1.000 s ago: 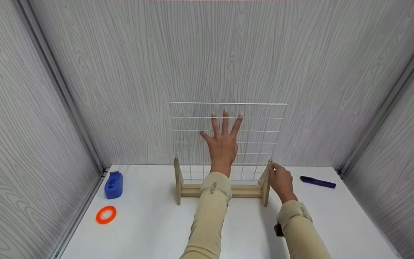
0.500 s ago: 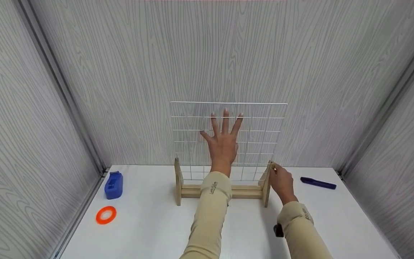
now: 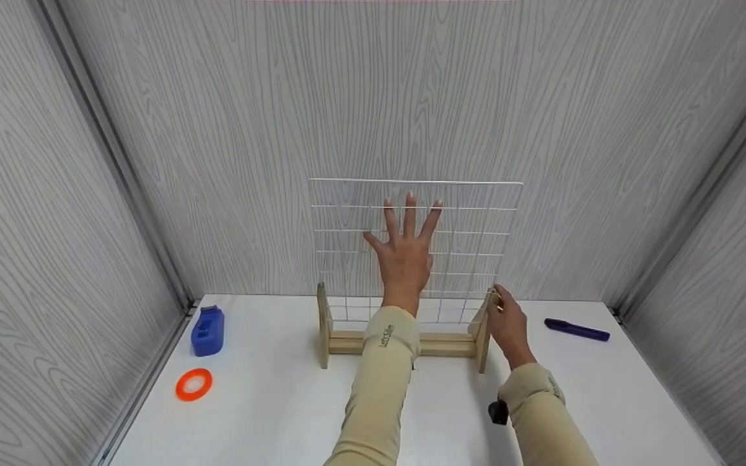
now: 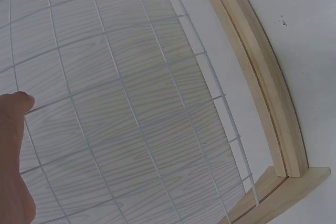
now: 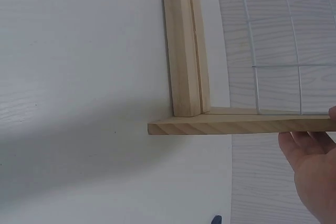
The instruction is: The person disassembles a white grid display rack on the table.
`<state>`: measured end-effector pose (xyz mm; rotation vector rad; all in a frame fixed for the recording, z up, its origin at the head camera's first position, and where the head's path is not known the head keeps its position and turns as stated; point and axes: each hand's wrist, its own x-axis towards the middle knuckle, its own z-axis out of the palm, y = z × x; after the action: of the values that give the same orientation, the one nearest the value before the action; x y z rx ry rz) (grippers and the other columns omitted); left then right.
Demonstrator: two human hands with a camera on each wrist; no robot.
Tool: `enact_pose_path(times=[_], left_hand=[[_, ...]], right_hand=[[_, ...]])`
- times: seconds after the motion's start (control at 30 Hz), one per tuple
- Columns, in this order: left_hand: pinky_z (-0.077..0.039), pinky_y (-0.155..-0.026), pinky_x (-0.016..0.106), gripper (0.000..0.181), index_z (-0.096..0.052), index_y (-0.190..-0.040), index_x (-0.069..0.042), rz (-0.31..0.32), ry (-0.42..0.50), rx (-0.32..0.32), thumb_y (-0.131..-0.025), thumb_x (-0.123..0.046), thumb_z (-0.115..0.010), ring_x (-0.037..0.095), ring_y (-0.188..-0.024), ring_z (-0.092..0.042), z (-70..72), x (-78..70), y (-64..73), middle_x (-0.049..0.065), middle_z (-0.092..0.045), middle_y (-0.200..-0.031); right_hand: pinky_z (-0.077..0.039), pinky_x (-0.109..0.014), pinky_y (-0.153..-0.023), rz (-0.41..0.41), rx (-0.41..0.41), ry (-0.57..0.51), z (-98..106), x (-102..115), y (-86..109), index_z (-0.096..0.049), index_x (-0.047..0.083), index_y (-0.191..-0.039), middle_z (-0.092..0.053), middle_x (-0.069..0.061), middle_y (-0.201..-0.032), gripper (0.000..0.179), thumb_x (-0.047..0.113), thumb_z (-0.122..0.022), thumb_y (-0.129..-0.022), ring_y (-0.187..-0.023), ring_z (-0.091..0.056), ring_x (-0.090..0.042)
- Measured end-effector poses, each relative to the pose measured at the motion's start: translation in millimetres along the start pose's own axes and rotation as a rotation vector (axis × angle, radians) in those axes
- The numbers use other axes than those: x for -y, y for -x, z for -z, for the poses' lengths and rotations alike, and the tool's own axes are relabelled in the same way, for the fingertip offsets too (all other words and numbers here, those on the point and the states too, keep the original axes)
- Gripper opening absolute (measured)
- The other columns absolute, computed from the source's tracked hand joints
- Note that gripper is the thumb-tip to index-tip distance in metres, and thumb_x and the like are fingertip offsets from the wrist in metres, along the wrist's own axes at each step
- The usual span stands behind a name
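A white metal wire grid panel (image 3: 470,233) stands upright between the side pieces of a pale wooden stand (image 3: 447,348). The left hand (image 3: 405,259), its fingers spread apart, lies against the grid's middle; the right hand (image 3: 508,323) pinches the top of the stand's right side piece. Farther out on the white tabletop (image 3: 269,414), a blue plastic case (image 3: 207,333) and a flat orange ring (image 3: 181,387) lie left, a slim dark purple stick-shaped object (image 3: 577,329) right

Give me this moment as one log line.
left hand: fingers spread against wire grid | right hand: grips wooden stand, right end | left side: orange ring, blue object
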<state>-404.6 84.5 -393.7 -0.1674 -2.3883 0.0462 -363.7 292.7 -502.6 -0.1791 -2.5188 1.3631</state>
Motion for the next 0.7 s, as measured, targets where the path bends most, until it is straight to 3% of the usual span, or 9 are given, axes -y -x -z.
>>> enact_pose_path(times=[0.17,0.33,0.7], left_hand=[[-0.046,-0.098,0.073,0.098,-0.008,-0.161,-0.045,0.000,-0.001,-0.023,-0.087,-0.057,-0.072,0.043,-0.155,-0.019,1.6,1.6,1.1,0.006,-0.011,-0.172],[-0.044,-0.099,0.074,0.100,-0.007,-0.161,-0.046,0.007,0.023,-0.007,-0.087,-0.056,-0.073,0.043,-0.156,-0.016,5.3,3.0,-0.5,0.006,-0.009,-0.173],[-0.045,-0.098,0.073,0.109,0.009,-0.160,-0.046,0.001,-0.017,0.011,-0.087,-0.059,-0.071,0.042,-0.156,-0.016,12.0,3.4,-4.6,0.005,-0.006,-0.173]], right_hand=[[-0.042,-0.054,-0.114,-0.005,0.003,-0.021,-2,-1,2.0,-0.031,0.002,-0.158,-0.041,-0.030,-0.155,0.051,0.015,-0.038,-0.109,-0.142,-0.043,-0.046],[-0.042,-0.054,-0.115,-0.014,0.011,-0.016,-3,-2,2.4,-0.029,0.003,-0.159,-0.040,-0.030,-0.156,0.052,0.014,-0.038,-0.109,-0.143,-0.042,-0.046],[-0.043,-0.055,-0.113,-0.010,-0.020,0.016,-5,-5,1.3,-0.032,0.005,-0.158,-0.042,-0.028,-0.156,0.050,0.019,-0.037,-0.110,-0.142,-0.045,-0.045]])
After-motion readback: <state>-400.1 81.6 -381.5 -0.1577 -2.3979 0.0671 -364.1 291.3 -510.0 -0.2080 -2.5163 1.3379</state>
